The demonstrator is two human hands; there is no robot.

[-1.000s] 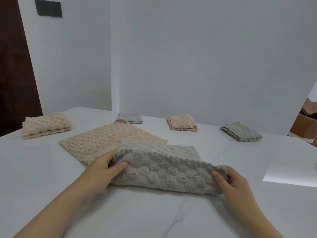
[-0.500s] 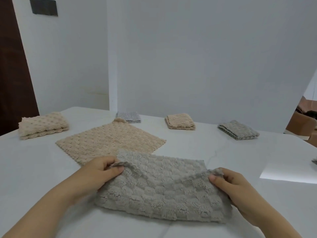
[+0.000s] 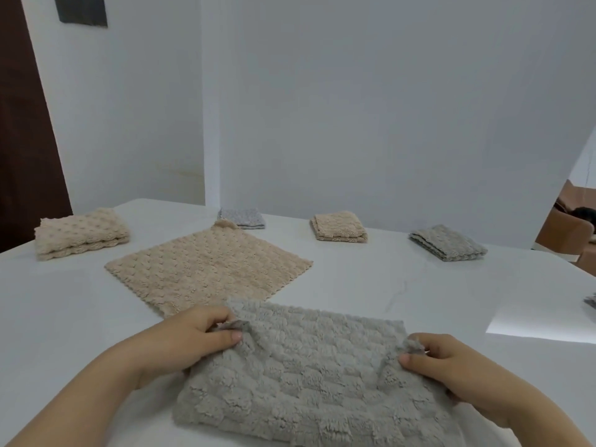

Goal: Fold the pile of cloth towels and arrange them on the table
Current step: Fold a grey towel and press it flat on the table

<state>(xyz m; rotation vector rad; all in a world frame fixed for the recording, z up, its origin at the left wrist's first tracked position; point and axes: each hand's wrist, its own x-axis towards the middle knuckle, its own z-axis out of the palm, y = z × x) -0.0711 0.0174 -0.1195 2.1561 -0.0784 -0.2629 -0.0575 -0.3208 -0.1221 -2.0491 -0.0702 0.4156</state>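
Note:
A grey fluffy towel [image 3: 309,375] lies on the white table [image 3: 403,285] right in front of me, folded over on itself. My left hand [image 3: 190,343] pinches its left edge between thumb and fingers. My right hand [image 3: 451,372] pinches a raised tuft at its right edge. Behind the grey towel a beige towel [image 3: 206,269] lies spread flat, turned like a diamond.
Folded towels sit around the table: a beige one [image 3: 80,233] at the far left, a light grey one [image 3: 242,217] at the back, a beige one [image 3: 338,227] right of it, a grey one [image 3: 448,243] further right. A grey scrap [image 3: 591,301] shows at the right edge.
The grey towel has come toward me and lies lower and flatter on the table. Both hands moved nearer with it and keep their pinch on its two sides.

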